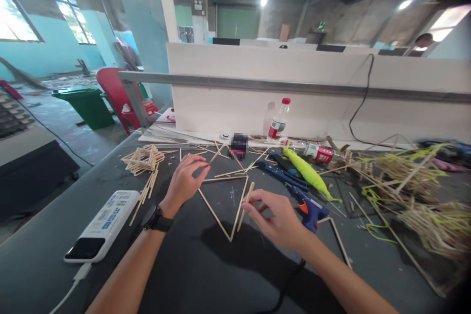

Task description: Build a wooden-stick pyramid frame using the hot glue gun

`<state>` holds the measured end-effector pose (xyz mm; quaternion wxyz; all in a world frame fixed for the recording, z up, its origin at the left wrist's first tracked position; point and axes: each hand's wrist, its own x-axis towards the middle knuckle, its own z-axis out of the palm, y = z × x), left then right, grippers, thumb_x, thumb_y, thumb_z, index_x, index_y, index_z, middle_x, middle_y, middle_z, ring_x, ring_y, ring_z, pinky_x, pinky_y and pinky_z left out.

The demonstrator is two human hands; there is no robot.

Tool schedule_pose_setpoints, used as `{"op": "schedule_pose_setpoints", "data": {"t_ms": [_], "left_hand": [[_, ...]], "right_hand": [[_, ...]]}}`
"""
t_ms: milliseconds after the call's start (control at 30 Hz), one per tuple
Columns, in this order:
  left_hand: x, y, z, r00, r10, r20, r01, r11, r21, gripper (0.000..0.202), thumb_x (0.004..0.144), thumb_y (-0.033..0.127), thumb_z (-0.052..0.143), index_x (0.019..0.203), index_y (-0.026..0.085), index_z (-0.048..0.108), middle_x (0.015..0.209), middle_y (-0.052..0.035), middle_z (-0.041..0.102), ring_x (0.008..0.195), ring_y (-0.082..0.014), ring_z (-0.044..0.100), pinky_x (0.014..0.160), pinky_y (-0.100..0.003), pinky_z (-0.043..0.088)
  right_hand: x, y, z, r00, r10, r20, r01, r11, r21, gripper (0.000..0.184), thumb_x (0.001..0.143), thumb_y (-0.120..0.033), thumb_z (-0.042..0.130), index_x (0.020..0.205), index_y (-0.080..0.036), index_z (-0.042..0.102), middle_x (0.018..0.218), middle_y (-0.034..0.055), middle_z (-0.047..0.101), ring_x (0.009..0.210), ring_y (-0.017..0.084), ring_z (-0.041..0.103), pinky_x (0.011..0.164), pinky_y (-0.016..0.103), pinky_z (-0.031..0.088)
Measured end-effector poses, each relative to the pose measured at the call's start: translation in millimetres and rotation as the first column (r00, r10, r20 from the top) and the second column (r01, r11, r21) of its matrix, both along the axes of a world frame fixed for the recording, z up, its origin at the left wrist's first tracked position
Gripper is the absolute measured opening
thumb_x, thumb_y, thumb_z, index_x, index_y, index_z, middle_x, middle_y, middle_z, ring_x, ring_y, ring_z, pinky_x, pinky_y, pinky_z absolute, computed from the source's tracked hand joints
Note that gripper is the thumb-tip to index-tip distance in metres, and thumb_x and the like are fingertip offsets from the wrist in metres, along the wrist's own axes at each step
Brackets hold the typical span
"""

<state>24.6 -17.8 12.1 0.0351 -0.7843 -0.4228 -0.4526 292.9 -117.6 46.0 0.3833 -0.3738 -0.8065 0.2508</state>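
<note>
My left hand (186,181), wearing a black watch (157,218), pinches the near end of a thin wooden stick (216,154) between thumb and fingers. A short wooden stick (249,195) is gripped in the fingertips of my right hand (275,216), tilted above the dark tabletop. Between my hands lies a pointed, star-like outline of sticks (214,214), one tip towards me. Just right of my right hand rests a blue glue gun (312,212) with an orange trigger.
A pile of short sticks (144,159) and a white power bank (105,225) lie left. Along the back are a standing bottle (278,120), a lying bottle (320,153) and a yellow-green bundle (307,171). Tangled stick frames (437,225) fill the right, before a white partition (228,108).
</note>
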Motion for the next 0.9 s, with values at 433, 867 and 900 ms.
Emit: {"op": "schedule_pose_setpoints", "data": {"t_ms": [433, 867, 900], "left_hand": [[3.5, -2.7, 2.3, 1.0, -0.023, -0.007, 0.023, 1.0, -0.009, 0.009, 0.092, 0.022, 0.061, 0.096, 0.019, 0.069, 0.103, -0.0066, 0.068, 0.102, -0.0205, 0.062, 0.096, -0.038, 0.048], [3.5, -1.3, 1.1, 1.0, -0.022, 0.002, 0.022, 1.0, -0.008, 0.011, 0.092, 0.024, 0.06, 0.096, 0.02, 0.07, 0.103, -0.0064, 0.069, 0.101, -0.0213, 0.063, 0.094, -0.039, 0.05], [3.5, -1.4, 1.2, 1.0, -0.021, 0.002, 0.021, 1.0, -0.008, 0.011, 0.092, 0.024, 0.06, 0.096, 0.021, 0.07, 0.103, -0.0064, 0.069, 0.101, -0.0213, 0.063, 0.094, -0.039, 0.05]], "right_hand": [[1.2, -3.1, -32.9, 0.963, 0.131, 0.234, -0.12, 0.991, -0.061, 0.013, 0.104, -0.025, 0.036, 0.103, -0.023, 0.049, 0.086, 0.0007, 0.065, 0.073, 0.014, 0.061, 0.069, 0.023, 0.043], [-10.5, -8.6, -32.7, 0.929, 0.154, 0.335, -0.143, 0.988, -0.059, 0.014, 0.104, -0.025, 0.033, 0.102, -0.024, 0.047, 0.09, 0.0015, 0.068, 0.073, 0.016, 0.064, 0.066, 0.025, 0.039], [-10.8, -8.5, -32.6, 0.927, 0.156, 0.342, -0.142, 0.988, -0.064, 0.014, 0.104, -0.025, 0.033, 0.102, -0.024, 0.047, 0.09, 0.0014, 0.068, 0.073, 0.016, 0.064, 0.066, 0.025, 0.039]]}}
